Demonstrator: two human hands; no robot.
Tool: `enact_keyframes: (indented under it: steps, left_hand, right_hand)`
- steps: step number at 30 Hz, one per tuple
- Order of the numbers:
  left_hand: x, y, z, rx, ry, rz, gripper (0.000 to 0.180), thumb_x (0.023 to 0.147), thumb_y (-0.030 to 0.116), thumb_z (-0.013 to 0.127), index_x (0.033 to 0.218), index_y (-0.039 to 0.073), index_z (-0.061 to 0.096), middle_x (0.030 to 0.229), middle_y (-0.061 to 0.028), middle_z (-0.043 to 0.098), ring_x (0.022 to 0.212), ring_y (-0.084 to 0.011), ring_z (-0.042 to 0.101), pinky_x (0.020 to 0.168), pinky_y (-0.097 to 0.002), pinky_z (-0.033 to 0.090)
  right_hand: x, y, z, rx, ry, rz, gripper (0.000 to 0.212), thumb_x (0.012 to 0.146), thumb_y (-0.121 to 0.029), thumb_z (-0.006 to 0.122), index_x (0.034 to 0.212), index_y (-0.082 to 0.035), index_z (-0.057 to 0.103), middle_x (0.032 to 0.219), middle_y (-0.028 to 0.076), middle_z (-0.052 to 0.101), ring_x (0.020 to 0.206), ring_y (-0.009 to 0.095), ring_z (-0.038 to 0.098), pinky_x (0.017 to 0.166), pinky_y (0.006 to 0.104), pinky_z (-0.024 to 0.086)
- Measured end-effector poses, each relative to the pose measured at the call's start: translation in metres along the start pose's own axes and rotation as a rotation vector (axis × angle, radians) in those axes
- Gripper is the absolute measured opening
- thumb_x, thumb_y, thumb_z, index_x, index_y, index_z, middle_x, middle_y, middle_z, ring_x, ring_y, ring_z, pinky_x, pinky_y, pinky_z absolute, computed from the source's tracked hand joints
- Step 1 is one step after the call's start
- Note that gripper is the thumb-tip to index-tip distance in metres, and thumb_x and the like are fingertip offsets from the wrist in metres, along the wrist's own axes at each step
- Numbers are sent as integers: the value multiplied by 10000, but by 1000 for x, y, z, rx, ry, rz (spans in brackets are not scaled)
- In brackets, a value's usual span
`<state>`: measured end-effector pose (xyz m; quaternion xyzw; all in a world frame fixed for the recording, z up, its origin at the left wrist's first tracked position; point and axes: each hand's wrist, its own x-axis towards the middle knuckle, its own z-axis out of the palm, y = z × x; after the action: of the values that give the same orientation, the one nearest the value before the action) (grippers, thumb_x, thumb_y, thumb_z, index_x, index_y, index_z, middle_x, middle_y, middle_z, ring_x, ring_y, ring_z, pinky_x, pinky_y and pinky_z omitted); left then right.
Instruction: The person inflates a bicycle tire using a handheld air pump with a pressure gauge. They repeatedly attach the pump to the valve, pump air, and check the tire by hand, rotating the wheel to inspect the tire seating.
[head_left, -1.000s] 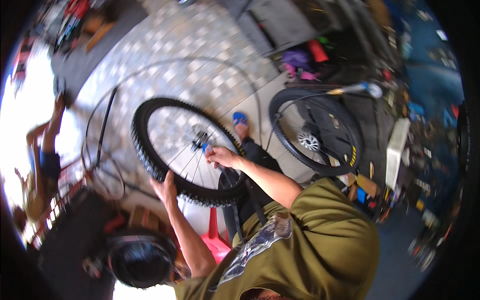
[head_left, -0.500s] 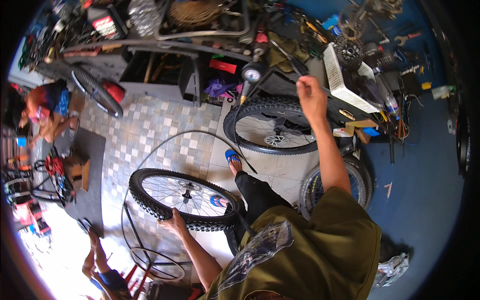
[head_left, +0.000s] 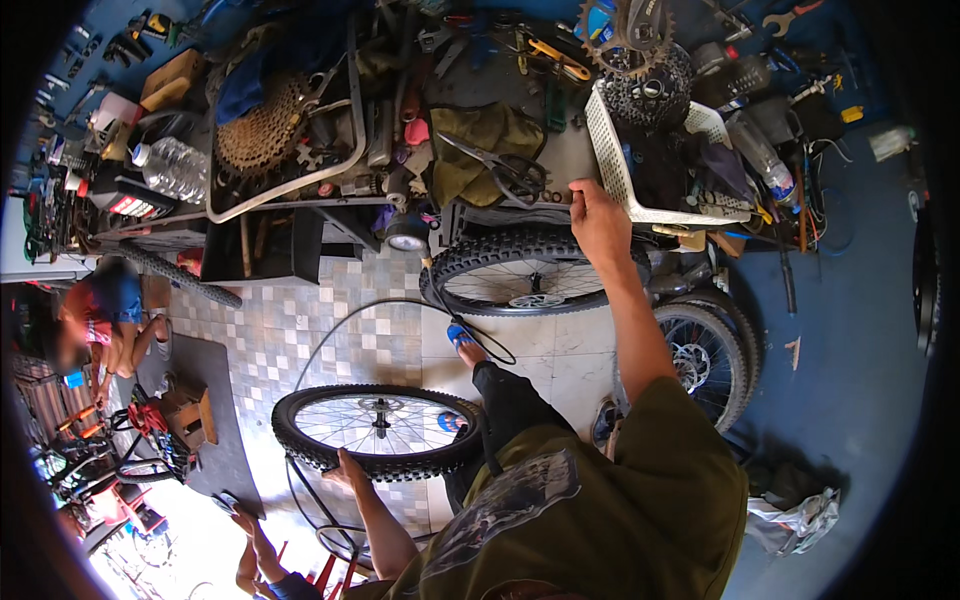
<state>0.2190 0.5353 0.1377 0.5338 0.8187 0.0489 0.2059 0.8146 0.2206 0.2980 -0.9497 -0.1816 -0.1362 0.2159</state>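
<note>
My left hand (head_left: 350, 474) grips the near side of a knobbly black bicycle tyre, mounted on a spoked wheel (head_left: 381, 425). The wheel is held tilted beside my leg, its hub and disc rotor facing up. My right hand (head_left: 602, 228) is raised at the workbench's front edge, fingers pinched together; whatever they hold, if anything, is too small to make out. Just left of that hand, scissors (head_left: 497, 165) with black handles lie on an olive cloth (head_left: 460, 180). A white plastic basket (head_left: 622, 175) filled with parts stands right next to the hand.
Below the bench stands another wheel (head_left: 535, 300); more wheels (head_left: 715, 365) lean at the right. A pump gauge (head_left: 407, 236) and its looping hose (head_left: 330, 330) lie ahead. At the far left a person (head_left: 110, 320) crouches; another person's legs (head_left: 258, 550) show lower left.
The view has shifted, so more of the bench and the whole scissors show. My right hand stays pinched but is farther from the scissors' handles. The left hand keeps hold of the wheel, now less slanted.
</note>
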Motion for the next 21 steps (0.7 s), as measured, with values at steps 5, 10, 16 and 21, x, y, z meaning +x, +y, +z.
enact_keyframes:
  steps: [5,10,16,21]
  left_hand:
    - [-4,5,0,5,21,-45,1042,782,515,784,1447,-127,302,1324,-334,574,1157,-457,634,1014,-492,519]
    - [-3,1,0,-54,49,-87,930,770,484,806,1322,-127,374,1219,-320,550,1097,-431,602,996,-512,483]
    - [8,-15,2,-120,18,-86,960,794,486,804,1343,-169,367,1285,-406,543,1180,-481,595,1037,-502,476]
    - [10,-63,-5,210,95,-117,1027,845,606,732,1381,-201,392,1407,-466,447,1382,-507,448,1141,-512,389]
  right_hand:
    - [0,1,-1,-9,-14,2,180,930,-122,663,1109,-124,645,924,108,738,770,346,721,637,456,576]
    - [0,-12,-8,45,37,12,184,932,-104,675,1115,-112,656,1012,101,723,684,292,707,597,416,568]
    - [-42,-87,5,627,-63,-322,187,910,-26,696,1087,-87,693,989,76,726,567,138,635,522,277,509]
    - [-149,-196,87,884,-688,-573,248,928,-85,713,1172,-83,672,923,59,669,591,142,604,541,278,490]
